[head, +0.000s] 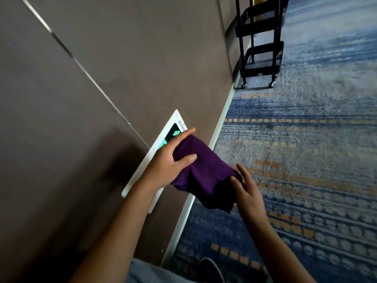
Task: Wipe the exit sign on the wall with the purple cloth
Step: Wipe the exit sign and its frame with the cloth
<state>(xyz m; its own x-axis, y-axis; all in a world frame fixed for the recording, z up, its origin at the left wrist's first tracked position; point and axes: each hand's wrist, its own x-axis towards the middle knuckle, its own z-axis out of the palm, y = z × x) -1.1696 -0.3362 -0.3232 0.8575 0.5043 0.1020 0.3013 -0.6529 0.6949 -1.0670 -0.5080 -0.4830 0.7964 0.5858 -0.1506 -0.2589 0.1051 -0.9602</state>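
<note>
Hanging crumpled between both hands, the purple cloth [204, 172] is gripped by the left hand [169, 164] and touched by the open right hand [247, 187], covering the low exit sign [163, 144].

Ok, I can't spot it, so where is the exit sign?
In the head view, the white-framed exit sign sits low on the brown wall, left of centre, just above the white baseboard, partly hidden behind the left hand.

Purple cloth [204, 166]; white-framed exit sign [163, 139] (black w/ green); brown wall [102, 78]; blue/orange striped carpet [306, 139]; black cart [261, 48].
</note>
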